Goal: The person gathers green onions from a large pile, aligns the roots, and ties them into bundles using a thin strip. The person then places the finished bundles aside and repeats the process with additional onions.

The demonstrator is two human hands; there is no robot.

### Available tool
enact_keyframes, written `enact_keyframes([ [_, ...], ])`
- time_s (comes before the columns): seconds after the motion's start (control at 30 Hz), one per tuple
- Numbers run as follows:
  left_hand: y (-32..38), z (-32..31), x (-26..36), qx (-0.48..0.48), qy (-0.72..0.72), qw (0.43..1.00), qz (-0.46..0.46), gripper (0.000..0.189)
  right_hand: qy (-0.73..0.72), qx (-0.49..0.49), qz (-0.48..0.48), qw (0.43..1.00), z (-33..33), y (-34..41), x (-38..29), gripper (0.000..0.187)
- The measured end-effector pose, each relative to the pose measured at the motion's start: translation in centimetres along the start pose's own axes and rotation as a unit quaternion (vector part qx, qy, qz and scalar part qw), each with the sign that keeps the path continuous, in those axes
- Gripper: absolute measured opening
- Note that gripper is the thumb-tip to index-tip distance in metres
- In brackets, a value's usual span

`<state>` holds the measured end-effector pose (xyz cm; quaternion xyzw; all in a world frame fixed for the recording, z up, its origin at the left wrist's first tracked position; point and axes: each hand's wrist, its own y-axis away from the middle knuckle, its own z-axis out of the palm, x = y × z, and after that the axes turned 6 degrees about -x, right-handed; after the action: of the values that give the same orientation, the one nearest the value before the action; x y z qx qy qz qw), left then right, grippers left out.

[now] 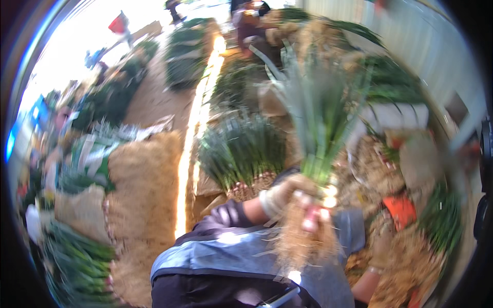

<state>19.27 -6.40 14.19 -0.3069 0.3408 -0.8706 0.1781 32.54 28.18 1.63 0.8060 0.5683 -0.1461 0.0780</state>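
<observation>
My left hand (294, 192), in a pale glove, is closed round a bunch of green onions (317, 154) just above its reddish bulbs. The leaves point away from me, and the tangled roots (304, 238) hang over my blue apron (231, 250). At the lower right my right hand (381, 250), also gloved and blurred, lies over a heap of brown roots and earth (408, 265); its fingers and anything in them cannot be made out. An orange-red piece of material (400, 212) lies just beyond it.
A row of upright green onions (246, 154) stands in front of me. More onions (81, 254) lie beside a long root-covered stack (142, 211) at the left. Another bunch (443, 219) lies at the right. A person (250, 27) is farther back, near a corrugated wall (423, 42).
</observation>
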Motion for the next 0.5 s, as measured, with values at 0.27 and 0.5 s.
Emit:
enact_keyframes([
  [0.27, 3.9, 3.1, -0.5, 0.236, -0.08, 0.967, -0.05, 0.026, -0.289, 0.017, -0.38, 0.878, 0.1, -7.9, -24.3, 0.049],
  [0.5, 7.1, 2.3, 3.4, 0.17, -0.005, 0.985, 0.021, 0.019, -0.339, -0.121, -0.311, 0.88, 4.2, -15.1, -25.6, 0.036],
])
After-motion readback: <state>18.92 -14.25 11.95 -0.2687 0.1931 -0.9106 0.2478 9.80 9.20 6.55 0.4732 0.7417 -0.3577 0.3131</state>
